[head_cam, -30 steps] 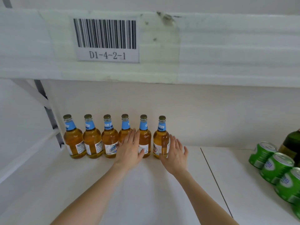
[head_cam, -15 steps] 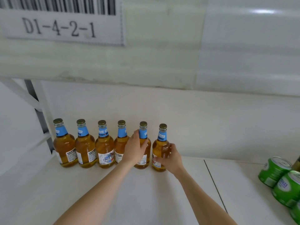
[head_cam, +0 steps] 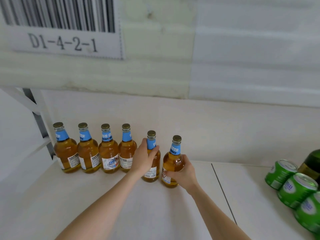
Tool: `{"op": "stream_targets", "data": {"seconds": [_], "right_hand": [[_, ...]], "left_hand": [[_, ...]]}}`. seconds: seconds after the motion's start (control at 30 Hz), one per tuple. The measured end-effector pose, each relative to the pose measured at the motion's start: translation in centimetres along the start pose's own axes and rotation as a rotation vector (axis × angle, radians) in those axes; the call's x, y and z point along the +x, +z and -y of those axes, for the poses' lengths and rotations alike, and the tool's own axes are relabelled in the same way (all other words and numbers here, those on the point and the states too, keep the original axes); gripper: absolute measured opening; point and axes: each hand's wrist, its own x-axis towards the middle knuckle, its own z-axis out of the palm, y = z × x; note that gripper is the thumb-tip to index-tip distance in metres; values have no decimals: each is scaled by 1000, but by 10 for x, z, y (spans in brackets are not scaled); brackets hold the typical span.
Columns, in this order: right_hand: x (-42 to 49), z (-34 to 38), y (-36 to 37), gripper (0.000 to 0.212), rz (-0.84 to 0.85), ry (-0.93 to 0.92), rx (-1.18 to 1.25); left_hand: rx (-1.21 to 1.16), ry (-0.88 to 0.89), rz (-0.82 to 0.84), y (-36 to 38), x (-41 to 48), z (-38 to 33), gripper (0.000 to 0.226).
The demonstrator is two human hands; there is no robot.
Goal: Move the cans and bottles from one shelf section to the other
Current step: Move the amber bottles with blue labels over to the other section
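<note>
A white shelf board (head_cam: 107, 208), smooth and matt, is split by a thin dark seam (head_cam: 223, 193) into a left and a right section. Six amber glass bottles are lined up at the far left, and the two at the right end are held. The fifth bottle (head_cam: 153, 172) is gripped at its shoulder by the left hand (head_cam: 143, 161), and the sixth bottle (head_cam: 173, 161) is wrapped low round its belly by the right hand (head_cam: 183, 174). A carry to the right section seems to be in hand. Both are best lifted straight up, so the fourth bottle (head_cam: 127, 153) just beside the left hand is not knocked, and set down short of the green cans (head_cam: 297, 189) clustered at the near right. The rounded glass looks slick, so the paper labels are likely the surer purchase. Each narrow neck is wrapped in blue and topped by a small crimped gold cap (head_cam: 177, 138).
</note>
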Motion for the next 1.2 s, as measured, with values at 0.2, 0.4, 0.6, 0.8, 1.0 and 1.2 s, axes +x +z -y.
{"op": "stream_targets", "data": {"seconds": [0.2, 0.4, 0.6, 0.8, 1.0, 1.2], "right_hand": [[-26, -2, -1, 68, -10, 58, 127], [-61, 2, 1, 67, -8, 141, 225], [-100, 12, 5, 61, -45, 158, 269], [-139, 23, 10, 62, -78, 154, 311], [-175, 23, 4, 64, -92, 139, 322], [-205, 16, -18, 58, -122, 129, 324]], "left_hand": [[-37, -17, -76, -7, -31, 2, 20], [-188, -156, -99, -27, -61, -2, 32], [-194, -177, -56, -54, -93, -2, 29], [-186, -193, -24, -76, -128, -4, 40], [-188, -189, -4, -88, -154, -19, 36], [-164, -144, 32, -89, -180, -46, 26]]}}
